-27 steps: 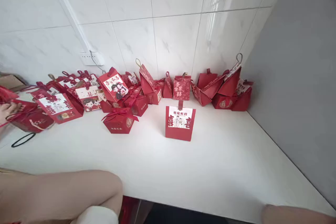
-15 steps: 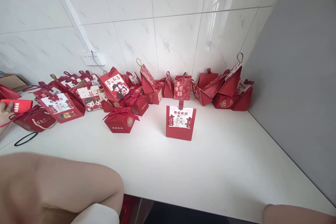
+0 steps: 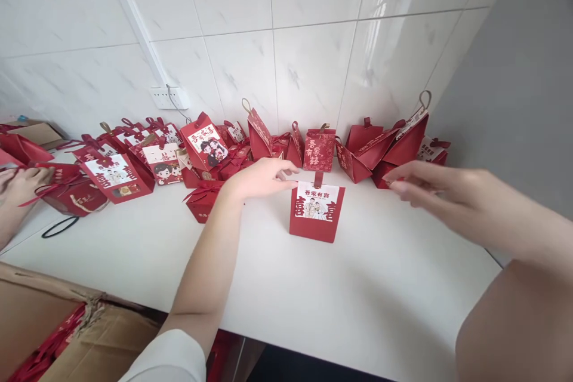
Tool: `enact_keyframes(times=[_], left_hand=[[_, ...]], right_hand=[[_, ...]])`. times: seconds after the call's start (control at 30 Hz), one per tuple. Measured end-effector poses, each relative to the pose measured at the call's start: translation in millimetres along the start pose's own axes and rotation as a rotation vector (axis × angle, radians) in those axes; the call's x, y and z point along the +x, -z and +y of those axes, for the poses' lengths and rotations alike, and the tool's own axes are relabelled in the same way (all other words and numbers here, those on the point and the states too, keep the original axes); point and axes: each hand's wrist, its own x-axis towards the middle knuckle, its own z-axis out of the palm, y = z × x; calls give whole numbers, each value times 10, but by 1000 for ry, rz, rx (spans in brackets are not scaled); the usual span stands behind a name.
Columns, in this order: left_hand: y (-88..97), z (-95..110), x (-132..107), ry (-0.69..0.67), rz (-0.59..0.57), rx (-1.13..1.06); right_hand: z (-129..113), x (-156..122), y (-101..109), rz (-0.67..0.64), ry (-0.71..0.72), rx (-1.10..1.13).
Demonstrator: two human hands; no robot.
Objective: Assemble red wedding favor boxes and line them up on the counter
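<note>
- Left hand (image 3: 264,178): reaching over the white tabletop (image 3: 358,292), fingers loosely extended, holding nothing; fingertips just beside the top left of the red gift box (image 3: 316,212).
- Right hand (image 3: 430,186): open, fingers stretched toward the box, empty, near its right side but apart.
- Red gift box: upright, alone in front of the row of red boxes (image 3: 215,149) along the tiled wall (image 3: 304,59).
- Another person's hand (image 3: 22,182) at far left, on a red bag (image 3: 71,194).
- Cardboard carton (image 3: 54,328) at lower left.
</note>
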Motion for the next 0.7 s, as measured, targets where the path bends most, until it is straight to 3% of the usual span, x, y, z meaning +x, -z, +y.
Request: enact_keyframes(times=[0.07,0.13,0.27,0.37,0.6,0.7], left_hand=[[-82,-10,53,-44,16,72],[-105,43,9,-85,-1,167],[-127,274,-210,17,-69,347],[-199,396,-311,101,-56,420],[-418,474,-266,93,-39,533],[-491,538,-234,116,-4,609]], right_hand=[[-148,252,-152,-211,-124,-94],[-260,365,-285,-307,-167,-136],[-456,360,-465,-239,67,-113],[-629,338,-590,-221,146,-145],[-881,315,-826,-314,294,-211],[-890,296,-913,-283,303,-234]])
